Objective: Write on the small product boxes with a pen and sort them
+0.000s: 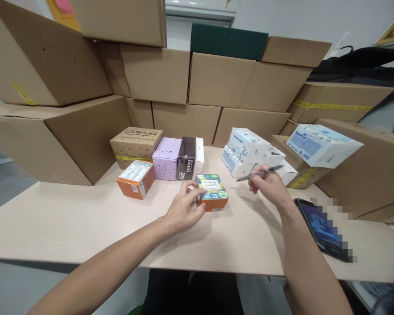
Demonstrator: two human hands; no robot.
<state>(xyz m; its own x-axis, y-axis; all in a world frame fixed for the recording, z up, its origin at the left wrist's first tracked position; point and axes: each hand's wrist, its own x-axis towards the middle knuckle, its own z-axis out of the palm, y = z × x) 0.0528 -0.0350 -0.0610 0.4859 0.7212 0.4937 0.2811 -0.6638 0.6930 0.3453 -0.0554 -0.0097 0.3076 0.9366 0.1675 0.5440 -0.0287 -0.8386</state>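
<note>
My left hand [186, 205] grips the left side of a small orange and green box [213, 192] marked "Binking", fingers on its top and thumb at its front edge. The box rests flat on the table. To the right of it, my right hand [265, 184] is closed around a dark pen [261, 172], held just above the table with its tip pointing left toward the box. Another orange box [136, 179] with a printed label sits to the left, beside a purple box [166, 158] and a dark box [186, 158].
A brown printed carton [136, 144] stands behind the orange box. White and blue tissue packs [248, 144] are stacked at the right, with another pack [321, 144] on a carton. A phone-like device [321, 227] lies near my right forearm. Large cardboard boxes [157, 74] wall the back.
</note>
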